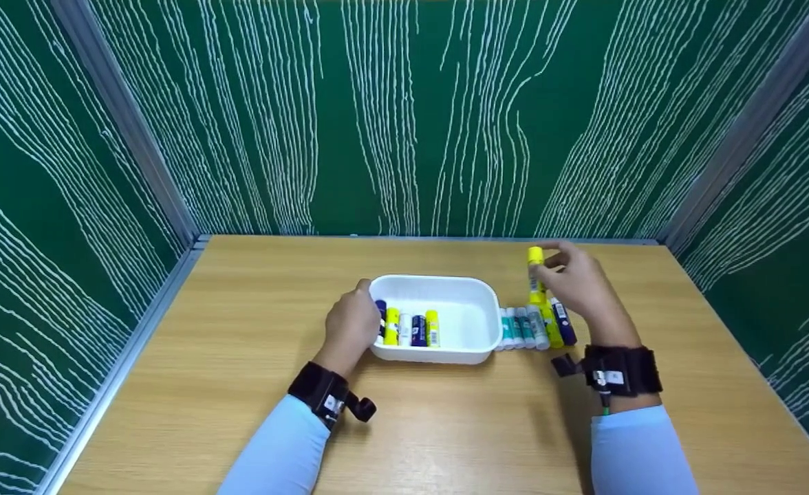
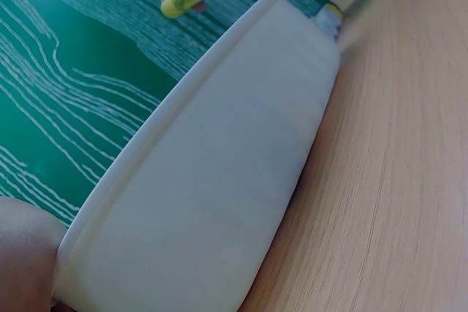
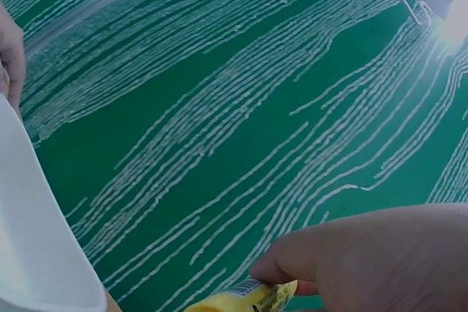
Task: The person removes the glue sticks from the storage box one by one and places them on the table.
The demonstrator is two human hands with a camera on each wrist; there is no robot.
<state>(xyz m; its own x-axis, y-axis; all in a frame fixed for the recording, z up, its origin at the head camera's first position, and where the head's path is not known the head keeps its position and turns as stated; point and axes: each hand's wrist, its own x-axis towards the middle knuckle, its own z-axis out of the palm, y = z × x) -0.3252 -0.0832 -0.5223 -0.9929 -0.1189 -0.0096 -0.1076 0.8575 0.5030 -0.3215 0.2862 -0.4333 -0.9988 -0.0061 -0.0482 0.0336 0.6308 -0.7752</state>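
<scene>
My left hand [image 1: 354,320] grips the left rim of a white plastic tub [image 1: 439,355]. Inside, along the tub's left part, several glue sticks stand side by side: dark blue, yellow [image 1: 392,326] and white [image 1: 405,330] ones. Between thumb and fingers, my right hand [image 1: 576,282] pinches a yellow glue stick [image 1: 536,275], roughly upright, beyond the tub's right end. In the right wrist view that glue stick [image 3: 245,299] shows only partly, at the bottom edge. The left wrist view has the tub's outer wall [image 2: 197,158] filling its middle.
Against the tub's right side lies a row of several white-and-teal glue sticks [image 1: 520,328], followed by a yellow one [image 1: 552,328] and a dark blue one [image 1: 565,323]. Green panels [image 1: 391,124] with white lines enclose the wooden table [image 1: 432,426] at the back and sides.
</scene>
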